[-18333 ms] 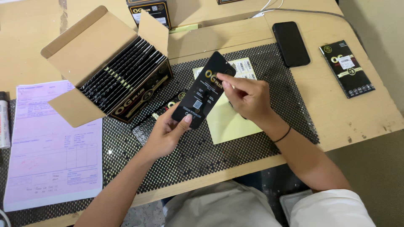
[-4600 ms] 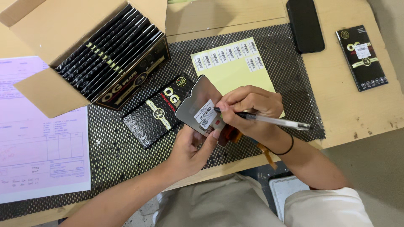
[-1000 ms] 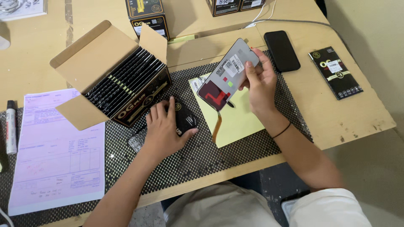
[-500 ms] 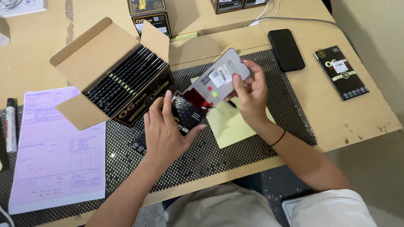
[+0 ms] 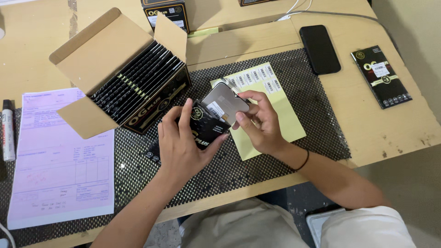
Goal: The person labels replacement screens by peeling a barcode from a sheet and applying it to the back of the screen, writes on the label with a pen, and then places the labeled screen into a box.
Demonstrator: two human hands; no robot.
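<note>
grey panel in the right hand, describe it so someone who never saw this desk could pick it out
Start at the black mesh mat on the wooden desk, then the yellow label sheet at its middle. Over the sheet's near left edge, the right hand pinches a flat grey panel with rounded corners and a small white sticker. The left hand holds a black sleeve against it; the panel alone is grey.

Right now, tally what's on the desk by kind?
Open cardboard box of black packs: 1
Loose flat black packs, one in the left hand, one at right: 2
Phones: 1
Yellow label sheets: 1
Pink forms: 1
Markers: 1
Total: 7
</note>
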